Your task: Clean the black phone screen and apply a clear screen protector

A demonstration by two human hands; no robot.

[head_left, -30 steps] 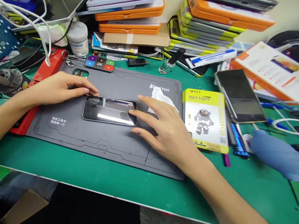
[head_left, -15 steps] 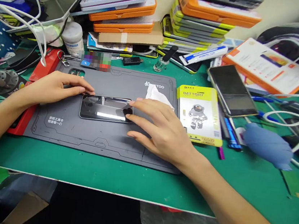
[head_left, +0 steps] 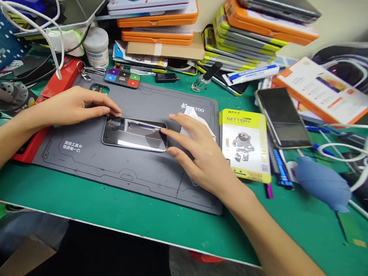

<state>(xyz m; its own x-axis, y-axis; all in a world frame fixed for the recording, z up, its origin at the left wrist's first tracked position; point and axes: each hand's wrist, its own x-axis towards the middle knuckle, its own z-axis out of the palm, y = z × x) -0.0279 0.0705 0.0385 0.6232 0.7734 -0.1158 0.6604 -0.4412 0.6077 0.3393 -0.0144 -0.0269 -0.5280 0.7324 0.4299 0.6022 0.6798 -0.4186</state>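
A smartphone (head_left: pixel 135 137) with a dark, glossy screen lies flat, face up, on the grey work mat (head_left: pixel 100 163). My left hand (head_left: pixel 86 103) rests at the phone's upper left corner, fingers stretched and slightly bent, holding nothing. At the phone's right end is my right hand (head_left: pixel 197 151), its fingers spread; the index fingertip reaches the upper right corner and the thumb sits by the right edge. Partly behind my right hand lies a white cloth or wipe (head_left: pixel 192 114).
A yellow battery box (head_left: pixel 245 141) lies right of the mat, near another phone (head_left: pixel 285 117) and a blue air blower (head_left: pixel 324 182). Orange cases (head_left: pixel 158 36) and yellow-grey boxes (head_left: pixel 245 42) are stacked behind. A red strip (head_left: pixel 52 90) borders the mat's left side.
My right hand's fingers have drawn back slightly from the screen toward the phone's right edge. The view has shifted a little; my left hand stays by the upper left corner.
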